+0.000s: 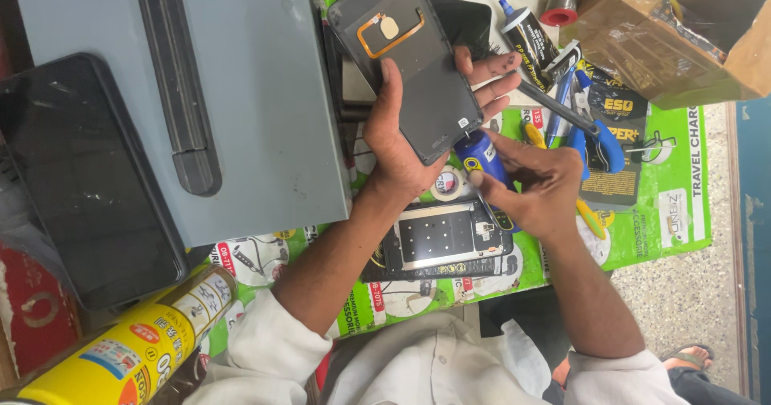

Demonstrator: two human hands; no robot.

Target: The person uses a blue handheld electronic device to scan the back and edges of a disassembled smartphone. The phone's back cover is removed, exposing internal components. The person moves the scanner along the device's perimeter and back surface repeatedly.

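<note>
Left hand (401,144) clamped on the phone back cover (414,59), inner side up, held above the worktop (666,212) at about 12 o'clock from the opened phone body (446,240). Right hand (538,188) closed around a blue tube (480,157), tip at the cover's lower edge (looks like adhesive or cleaning along the rim, my read). Next move needs a steady bead along the edge. In the way: tweezers (562,109) and blue-handled cutters (598,140) at 2 o'clock, tape roll (448,184) under the hands, yellow spray can (128,345) at 8 o'clock.
</note>
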